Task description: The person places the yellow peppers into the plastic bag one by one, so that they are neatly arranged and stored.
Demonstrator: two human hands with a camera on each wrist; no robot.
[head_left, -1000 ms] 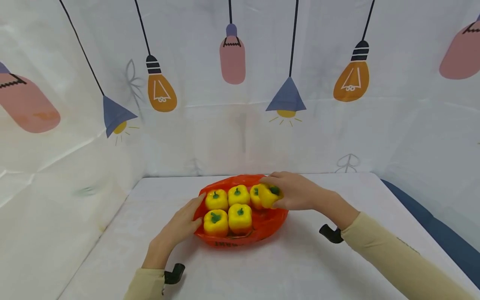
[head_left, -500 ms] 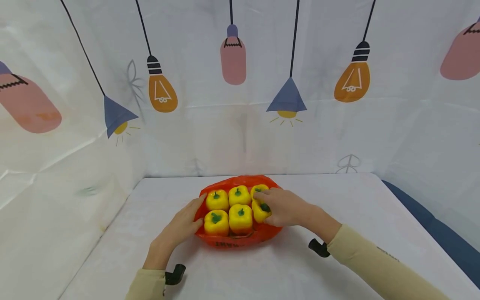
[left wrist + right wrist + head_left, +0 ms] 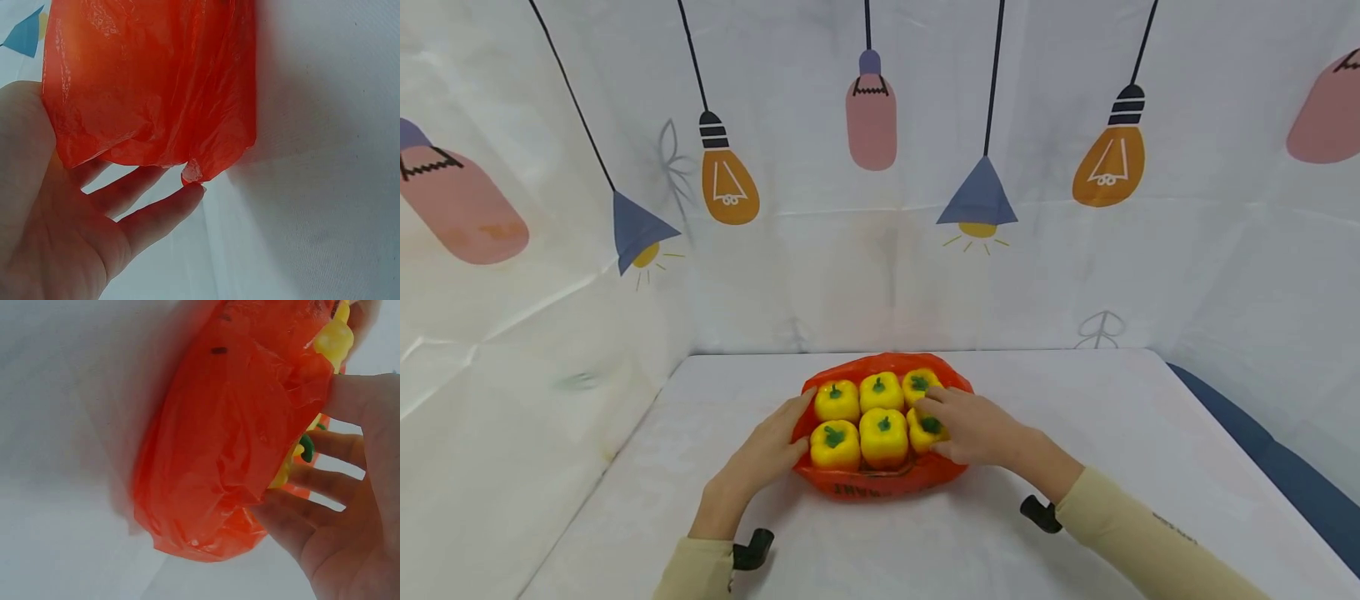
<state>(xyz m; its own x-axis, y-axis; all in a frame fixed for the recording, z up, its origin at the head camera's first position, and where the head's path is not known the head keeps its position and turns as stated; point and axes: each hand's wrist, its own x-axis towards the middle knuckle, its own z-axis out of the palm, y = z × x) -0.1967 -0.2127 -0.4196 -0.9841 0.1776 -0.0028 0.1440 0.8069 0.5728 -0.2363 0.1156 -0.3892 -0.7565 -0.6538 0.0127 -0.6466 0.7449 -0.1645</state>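
Note:
A red plastic bag (image 3: 880, 483) lies on the table with its mouth spread. Inside, several yellow bell peppers (image 3: 883, 437) stand in two rows of three, green stems showing. My left hand (image 3: 763, 446) holds the bag's left end, thumb on the near side and fingers on the far side. In the left wrist view the fingers (image 3: 159, 215) reach under the bag's edge. At the front right of the bag, my right hand (image 3: 973, 425) holds a yellow bell pepper (image 3: 917, 433) with its stem tilted right. The right wrist view shows the fingers (image 3: 340, 447) spread around its green stem (image 3: 307, 449).
The white table (image 3: 1045, 542) runs back to a white sheet (image 3: 820, 275) printed with lamps and bulbs. Dark blue material (image 3: 1247, 433) borders the table's right edge. Black wrist mounts (image 3: 752, 550) hang below both sleeves.
My right hand has brought its pepper from over the back right one, leftward and toward me, down into the front right spot. My left hand has stayed at the bag's left end.

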